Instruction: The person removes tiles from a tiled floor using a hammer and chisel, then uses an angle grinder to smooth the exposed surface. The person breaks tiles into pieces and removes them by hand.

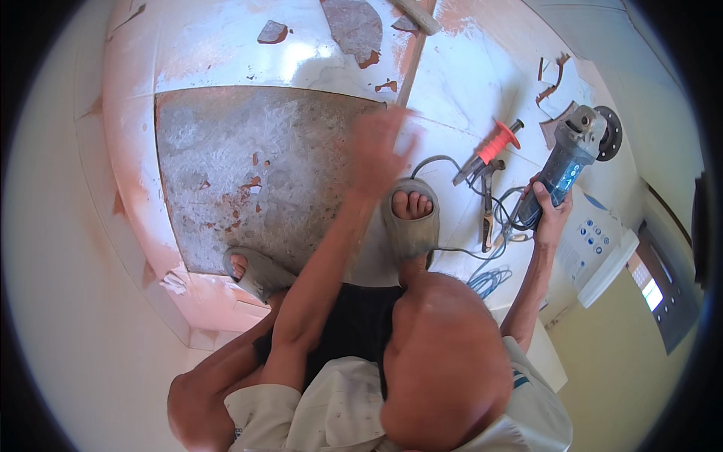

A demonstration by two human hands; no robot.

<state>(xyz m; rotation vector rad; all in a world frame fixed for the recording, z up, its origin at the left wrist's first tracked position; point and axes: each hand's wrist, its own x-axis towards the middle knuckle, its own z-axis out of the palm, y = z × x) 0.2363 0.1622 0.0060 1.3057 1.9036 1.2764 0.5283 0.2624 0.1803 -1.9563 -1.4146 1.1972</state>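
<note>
My right hand (546, 210) grips the rear body of an angle grinder (567, 161), raised at the right. Its dark disc (610, 134) faces away to the upper right. My left hand (379, 150) is blurred over the right edge of a bare, rough grey recess (282, 141) in the tiled floor; its thumb is apart from the fingers and nothing shows in it. Small reddish tile chips (251, 183) lie in the recess. Between my right foot and the grinder are a chisel with a red hand guard (497, 144) and a hammer (487, 206).
A dark cord (500, 212) loops across the white floor tiles (452, 73) beside my right sandal (415, 226). Broken tile pieces (356, 28) lie at the top, with more shards (565, 85) at upper right. A white bucket (593, 248) lies near the right wall.
</note>
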